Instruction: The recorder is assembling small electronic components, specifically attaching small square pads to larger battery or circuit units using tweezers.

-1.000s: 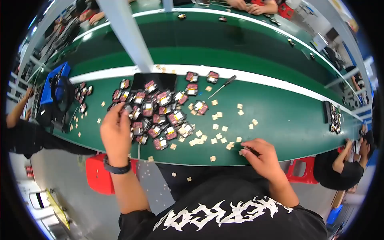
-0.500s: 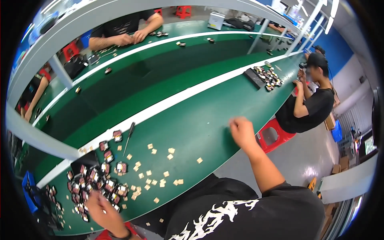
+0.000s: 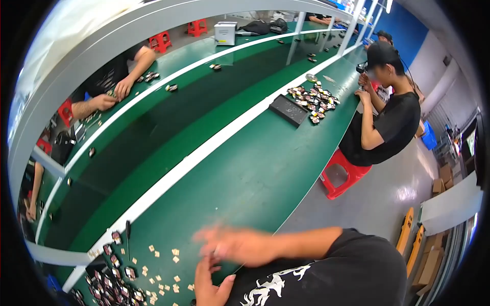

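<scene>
My right hand reaches across to the left over the near table edge, its fingers stretched out and smeared by motion. Just below it is my left hand, fingers pointing up and thumb held apart. The hands overlap in the picture; whether they touch, I cannot tell. Nothing shows in either one. Left of them, several small tan square pieces lie scattered on the green table. Beyond these is a heap of small black parts with reddish and white faces, cut off by the lower rim.
A dark-handled screwdriver lies by the white strip. Farther right, a black tray stands next to another heap of parts. A co-worker sits there on a red stool. Across the dark middle lane, another person's hands work.
My right hand has swung left and toward me. My left hand has left the heap of black parts and come beside the right. The view has turned to the right.
</scene>
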A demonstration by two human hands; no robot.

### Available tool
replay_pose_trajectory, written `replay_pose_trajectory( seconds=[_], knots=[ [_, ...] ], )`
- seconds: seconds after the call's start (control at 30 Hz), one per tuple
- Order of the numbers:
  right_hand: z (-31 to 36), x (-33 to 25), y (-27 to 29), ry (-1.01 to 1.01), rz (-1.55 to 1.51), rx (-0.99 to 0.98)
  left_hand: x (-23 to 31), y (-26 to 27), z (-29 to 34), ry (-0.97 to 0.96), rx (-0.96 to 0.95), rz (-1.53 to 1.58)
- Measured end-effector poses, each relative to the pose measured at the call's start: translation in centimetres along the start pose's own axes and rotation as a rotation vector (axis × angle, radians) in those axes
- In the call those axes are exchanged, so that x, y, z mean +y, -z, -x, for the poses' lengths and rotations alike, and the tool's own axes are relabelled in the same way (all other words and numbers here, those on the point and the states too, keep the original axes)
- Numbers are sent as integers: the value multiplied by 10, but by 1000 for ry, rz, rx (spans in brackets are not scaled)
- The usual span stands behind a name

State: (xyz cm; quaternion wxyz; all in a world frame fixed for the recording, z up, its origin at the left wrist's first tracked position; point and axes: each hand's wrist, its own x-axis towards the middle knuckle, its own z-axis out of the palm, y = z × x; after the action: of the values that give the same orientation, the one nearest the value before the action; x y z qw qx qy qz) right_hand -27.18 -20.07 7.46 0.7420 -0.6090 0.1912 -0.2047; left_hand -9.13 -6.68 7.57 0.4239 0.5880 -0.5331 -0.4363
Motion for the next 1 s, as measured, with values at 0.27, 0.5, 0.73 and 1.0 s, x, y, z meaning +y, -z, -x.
replay_pose_trajectory(
  seconds=[0.27,0.5,0.73,1.0],
  knots=[
    [30,-23,186,189,1073,834,-21,-18,-10,-5,140,-346],
    [65,-14,361,-167,1826,1067,-26,-22,-19,-97,49,-462],
    [27,-78,374,-537,1505,700,-25,-17,-18,-63,94,-454],
    [6,-95,424,-595,1574,311,-32,-23,-17,-43,148,-450]
  ],
)
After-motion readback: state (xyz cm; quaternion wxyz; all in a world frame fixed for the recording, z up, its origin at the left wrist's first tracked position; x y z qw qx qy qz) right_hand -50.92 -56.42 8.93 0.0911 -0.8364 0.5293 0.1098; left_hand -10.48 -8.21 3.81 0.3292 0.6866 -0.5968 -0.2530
